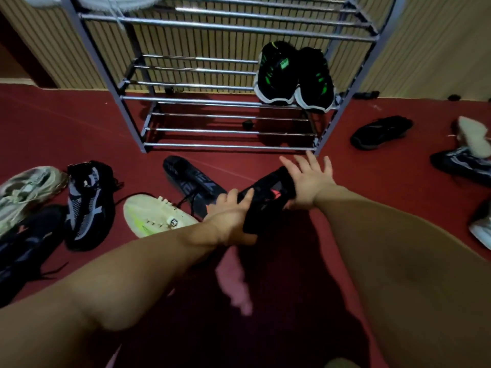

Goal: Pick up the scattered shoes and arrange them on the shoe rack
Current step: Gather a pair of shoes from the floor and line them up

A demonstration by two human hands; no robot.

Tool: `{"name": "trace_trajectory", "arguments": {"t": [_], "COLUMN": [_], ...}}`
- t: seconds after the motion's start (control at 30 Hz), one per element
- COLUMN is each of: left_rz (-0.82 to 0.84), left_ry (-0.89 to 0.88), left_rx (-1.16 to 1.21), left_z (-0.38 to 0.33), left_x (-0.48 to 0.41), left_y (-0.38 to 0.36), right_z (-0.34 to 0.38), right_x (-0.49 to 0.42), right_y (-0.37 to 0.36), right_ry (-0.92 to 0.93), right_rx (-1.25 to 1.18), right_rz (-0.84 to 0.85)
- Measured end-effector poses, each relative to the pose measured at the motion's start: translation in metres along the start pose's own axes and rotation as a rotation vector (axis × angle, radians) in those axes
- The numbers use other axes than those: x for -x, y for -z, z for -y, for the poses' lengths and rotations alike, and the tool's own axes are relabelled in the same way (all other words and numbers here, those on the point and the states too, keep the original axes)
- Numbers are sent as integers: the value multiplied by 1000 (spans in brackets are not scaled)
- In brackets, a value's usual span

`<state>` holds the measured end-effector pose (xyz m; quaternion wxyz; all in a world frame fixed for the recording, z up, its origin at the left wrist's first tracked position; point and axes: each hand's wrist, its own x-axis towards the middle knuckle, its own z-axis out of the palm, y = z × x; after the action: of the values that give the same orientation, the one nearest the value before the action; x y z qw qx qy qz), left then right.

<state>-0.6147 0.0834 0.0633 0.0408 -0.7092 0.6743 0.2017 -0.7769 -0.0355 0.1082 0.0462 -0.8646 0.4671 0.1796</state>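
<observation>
So both hands are on one black shoe with a red mark (268,200), held low just in front of the shoe rack (228,99). The left hand (228,221) has its grip wrapped around the heel end, fingers curled over the top. The right hand (309,179) is at the toe end with fingers spread wide, more of a flat press than a real hold, so honestly the left is doing the work.

A black and green pair (293,78) already sits on the middle shelf, right side. Plenty of others are still on the red floor (106,123), like the cream one (156,215) and the dark one (191,181) right beside the hands.

Risk as I see it: those shelves are just bars, so a shoe set down crooked could tip through the gaps, or bump the green pair off.
</observation>
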Motion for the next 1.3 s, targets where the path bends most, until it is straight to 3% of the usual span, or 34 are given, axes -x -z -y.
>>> {"name": "trace_trajectory", "arguments": {"t": [0.13, 0.37, 0.57, 0.8, 1.13, 1.3], "left_rz": [33, -126, 115, 120, -51, 123], "left_ry": [18, 109, 253, 99, -95, -42], "left_rx": [-11, 94, 175, -19, -290, -304], "left_z": [-10, -54, -68, -87, -164, -181], "left_x": [-5, -31, -66, -96, -181, -243], "left_y": [-12, -45, -48, -44, -59, -60], "right_z": [-26, -53, -75, -97, -149, -176], "right_x": [9, 24, 25, 27, 12, -28], "right_y": [-8, -35, -50, -72, -113, -123], "right_ry": [-231, -368, -414, -466, -601, -631], "right_rx": [-199, -384, -398, -500, -703, -839], "right_rz": [73, 151, 179, 197, 224, 152]}}
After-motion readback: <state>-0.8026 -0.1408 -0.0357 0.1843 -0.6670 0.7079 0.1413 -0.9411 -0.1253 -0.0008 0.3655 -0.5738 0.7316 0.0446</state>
